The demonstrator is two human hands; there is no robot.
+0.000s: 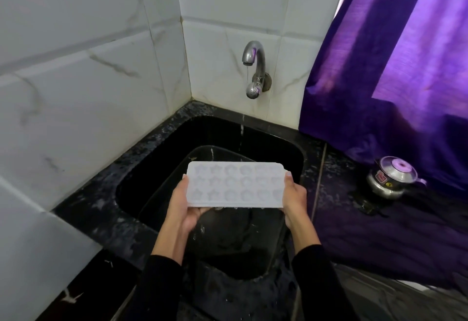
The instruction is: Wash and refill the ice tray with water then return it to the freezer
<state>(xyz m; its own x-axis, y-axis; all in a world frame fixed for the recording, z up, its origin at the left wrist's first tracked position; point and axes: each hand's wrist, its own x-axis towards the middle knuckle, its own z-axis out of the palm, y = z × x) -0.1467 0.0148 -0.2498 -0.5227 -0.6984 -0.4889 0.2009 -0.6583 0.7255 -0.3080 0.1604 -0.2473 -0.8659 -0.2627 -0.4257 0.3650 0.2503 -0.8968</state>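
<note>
A white ice tray [235, 185] with star and round moulds hangs level over the black sink [157, 158]. My left hand [183, 206] grips its left end from below, thumb on the rim. My right hand [293, 194] grips its right end. Drops fall from the tray's near edge. A thin stream of water runs from the chrome wall tap [253, 60] and falls into the sink just behind the tray.
A black tub [177, 176] sits inside the sink under the tray. White marble tiles line the corner walls. A purple curtain [392, 67] hangs at right, over the dark counter where a small steel pot with a lid [391, 177] stands.
</note>
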